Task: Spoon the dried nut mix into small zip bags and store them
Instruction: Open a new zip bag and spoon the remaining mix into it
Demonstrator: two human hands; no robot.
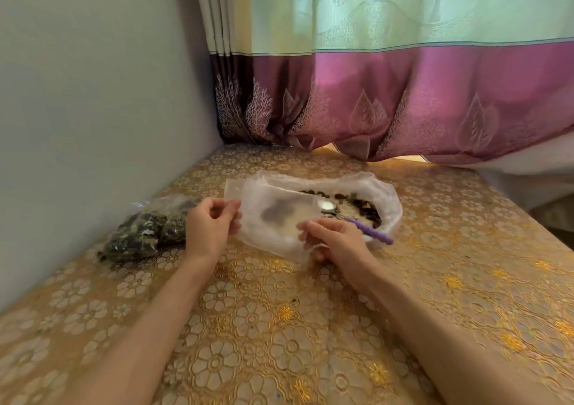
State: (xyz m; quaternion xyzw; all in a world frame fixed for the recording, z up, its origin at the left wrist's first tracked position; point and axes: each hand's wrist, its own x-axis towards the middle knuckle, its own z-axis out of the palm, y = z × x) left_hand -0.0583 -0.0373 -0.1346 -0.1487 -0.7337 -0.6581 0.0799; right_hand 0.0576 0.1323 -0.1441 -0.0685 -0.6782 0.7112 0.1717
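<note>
I hold a small clear zip bag (273, 215) just above the table, between both hands. My left hand (211, 227) pinches its left edge. My right hand (335, 240) pinches its lower right edge. Behind it lies a big open plastic bag (385, 196) with the dried nut mix (363, 209) of dark and pale pieces. A spoon with a purple handle (372, 230) rests in that mix, its metal bowl (326, 207) toward the middle. The spoon is in neither hand.
Several filled zip bags of dark mix (146, 233) lie in a pile at the left, against the grey wall (93, 94). A purple and green curtain (403, 100) hangs over the table's far edge. The table (279, 342) has a gold floral cover.
</note>
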